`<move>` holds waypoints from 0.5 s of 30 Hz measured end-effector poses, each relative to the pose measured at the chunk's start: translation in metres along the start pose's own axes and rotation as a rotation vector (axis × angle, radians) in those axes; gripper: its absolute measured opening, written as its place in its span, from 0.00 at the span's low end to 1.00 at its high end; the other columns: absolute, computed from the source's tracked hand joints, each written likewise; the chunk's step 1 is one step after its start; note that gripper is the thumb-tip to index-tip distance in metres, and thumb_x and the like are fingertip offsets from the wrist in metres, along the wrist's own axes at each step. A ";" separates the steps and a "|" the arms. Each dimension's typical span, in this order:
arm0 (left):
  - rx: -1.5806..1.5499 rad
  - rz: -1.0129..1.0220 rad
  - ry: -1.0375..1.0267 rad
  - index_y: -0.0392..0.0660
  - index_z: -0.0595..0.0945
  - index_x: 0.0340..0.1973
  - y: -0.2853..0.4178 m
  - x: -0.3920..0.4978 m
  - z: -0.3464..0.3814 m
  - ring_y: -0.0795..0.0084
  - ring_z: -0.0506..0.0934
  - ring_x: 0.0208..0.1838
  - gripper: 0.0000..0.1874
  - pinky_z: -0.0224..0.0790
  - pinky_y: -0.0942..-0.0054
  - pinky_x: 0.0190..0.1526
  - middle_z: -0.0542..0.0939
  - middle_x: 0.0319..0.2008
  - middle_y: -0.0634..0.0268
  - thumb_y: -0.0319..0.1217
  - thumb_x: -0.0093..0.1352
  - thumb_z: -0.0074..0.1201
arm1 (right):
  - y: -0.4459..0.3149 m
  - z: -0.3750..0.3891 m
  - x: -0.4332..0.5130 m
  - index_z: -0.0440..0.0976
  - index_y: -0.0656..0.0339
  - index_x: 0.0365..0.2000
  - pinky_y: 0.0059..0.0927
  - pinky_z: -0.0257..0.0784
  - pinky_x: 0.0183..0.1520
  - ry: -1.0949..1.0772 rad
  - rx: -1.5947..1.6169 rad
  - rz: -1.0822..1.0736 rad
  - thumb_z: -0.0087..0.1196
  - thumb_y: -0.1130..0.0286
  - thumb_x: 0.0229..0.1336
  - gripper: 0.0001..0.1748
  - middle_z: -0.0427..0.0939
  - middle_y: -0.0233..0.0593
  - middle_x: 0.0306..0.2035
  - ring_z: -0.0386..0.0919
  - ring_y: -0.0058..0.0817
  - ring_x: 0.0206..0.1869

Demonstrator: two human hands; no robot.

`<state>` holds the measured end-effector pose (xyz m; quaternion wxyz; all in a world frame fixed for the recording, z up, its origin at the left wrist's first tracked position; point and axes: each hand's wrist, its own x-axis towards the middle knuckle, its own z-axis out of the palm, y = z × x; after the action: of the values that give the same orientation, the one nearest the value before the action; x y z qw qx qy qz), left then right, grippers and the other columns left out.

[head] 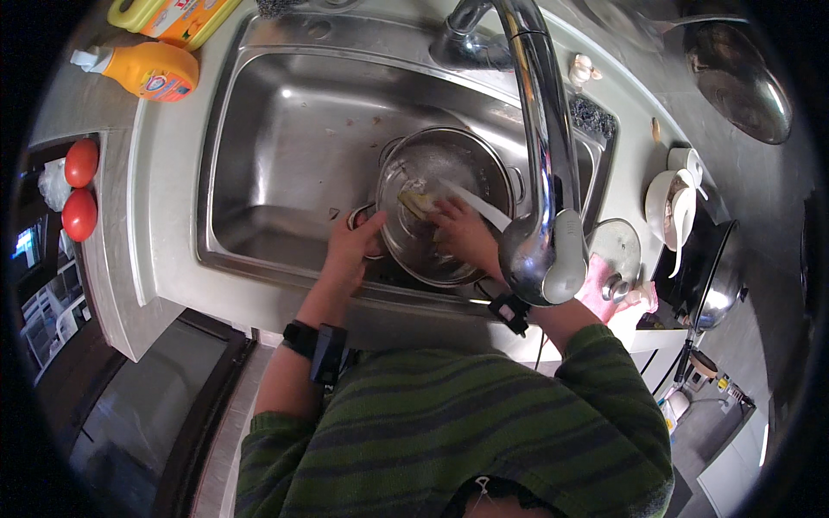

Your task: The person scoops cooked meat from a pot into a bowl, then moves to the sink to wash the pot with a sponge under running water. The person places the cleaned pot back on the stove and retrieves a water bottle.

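Note:
A round stainless steel pot stands in the sink, tilted a little, with loop handles showing at more than one side of its rim. My left hand grips a loop handle at the pot's left side, thumb towards the rim. Inside the pot, my right hand has its fingers spread low, beside a yellowish-green piece. Whether the fingers hold that piece, and what it is, I cannot tell. A white stream of water runs from the faucet into the pot by my right fingers.
The faucet arches over the right of the steel sink. Orange and yellow bottles stand back left. Two tomatoes lie far left. At right are garlic, a glass lid, a white bowl and a wok.

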<state>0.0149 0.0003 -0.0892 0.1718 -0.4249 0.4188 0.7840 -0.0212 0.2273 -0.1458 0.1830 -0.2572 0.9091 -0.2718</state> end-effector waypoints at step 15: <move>0.029 -0.004 -0.006 0.50 0.67 0.24 -0.001 0.000 -0.005 0.85 0.61 0.17 0.13 0.54 0.81 0.17 0.65 0.18 0.77 0.30 0.61 0.58 | 0.000 0.034 0.086 0.69 0.55 0.48 0.38 0.61 0.55 0.014 -0.297 -0.363 0.48 0.69 0.48 0.22 0.67 0.40 0.53 0.64 0.40 0.55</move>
<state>0.0182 -0.0030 -0.0917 0.1806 -0.4207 0.4287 0.7788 -0.0740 0.1645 -0.1890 0.0852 -0.4386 0.8793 -0.1651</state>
